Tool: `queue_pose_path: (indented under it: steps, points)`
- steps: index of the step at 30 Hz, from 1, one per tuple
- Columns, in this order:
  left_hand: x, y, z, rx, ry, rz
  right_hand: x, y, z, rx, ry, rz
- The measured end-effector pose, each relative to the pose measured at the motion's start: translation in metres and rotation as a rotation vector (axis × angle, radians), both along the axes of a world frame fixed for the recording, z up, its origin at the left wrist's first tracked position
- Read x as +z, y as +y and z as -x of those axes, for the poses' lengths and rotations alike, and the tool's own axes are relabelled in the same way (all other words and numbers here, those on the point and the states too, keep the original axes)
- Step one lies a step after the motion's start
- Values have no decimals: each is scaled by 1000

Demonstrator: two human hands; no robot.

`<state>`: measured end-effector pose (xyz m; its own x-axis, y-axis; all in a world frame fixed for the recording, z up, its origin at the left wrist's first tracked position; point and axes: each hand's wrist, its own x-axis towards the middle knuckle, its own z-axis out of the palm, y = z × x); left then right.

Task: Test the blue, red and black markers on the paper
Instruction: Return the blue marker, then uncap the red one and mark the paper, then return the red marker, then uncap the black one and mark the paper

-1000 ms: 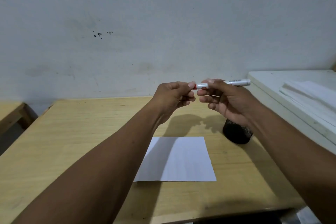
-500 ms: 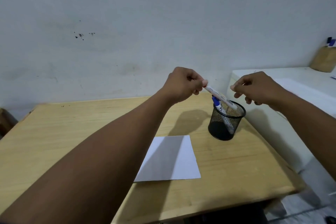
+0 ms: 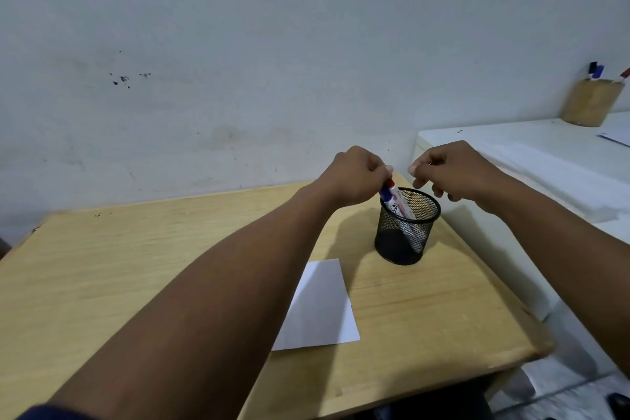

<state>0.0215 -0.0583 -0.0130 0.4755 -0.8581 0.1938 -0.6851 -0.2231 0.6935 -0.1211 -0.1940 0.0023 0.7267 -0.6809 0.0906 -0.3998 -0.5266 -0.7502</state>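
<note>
Both markers point(image 3: 395, 203) now stand inside the mesh cup point(image 3: 405, 232).

A pale grey wall point(image 3: 272, 44) with dark specks at ten o'clock backs the wooden desk point(image 3: 102, 266). A white cabinet point(image 3: 545, 160) stands at three o'clock, carrying a wooden holder point(image 3: 589, 106).

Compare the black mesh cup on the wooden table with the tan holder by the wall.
The black mesh cup is see-through wire; the tan holder is solid-walled. The mesh cup stands on the wooden table under the left hand and right hand; the tan holder sits far off on the white counter, untouched. Both stand upright and hold markers.
</note>
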Motion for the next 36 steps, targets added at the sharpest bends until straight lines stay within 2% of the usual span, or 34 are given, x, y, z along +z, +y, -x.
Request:
queue_pose_path:
  steps: [12, 20, 23, 30, 36]
  points:
    - [-4, 6, -8, -55, 81, -28, -9, 7, -9, 29, -19, -23]
    - [12, 7, -12, 20, 158, 129, -1, 7, -12, 20, -37, -34]
    - [12, 8, -11, 1, 186, 66, 0, 9, -15, 23, -39, -23]
    - [6, 5, -3, -1, 107, 71, -2, 7, -17, 13, -45, -29]
    - [26, 17, -6, 114, 73, 245, 8, 13, -22, 35, -115, -18]
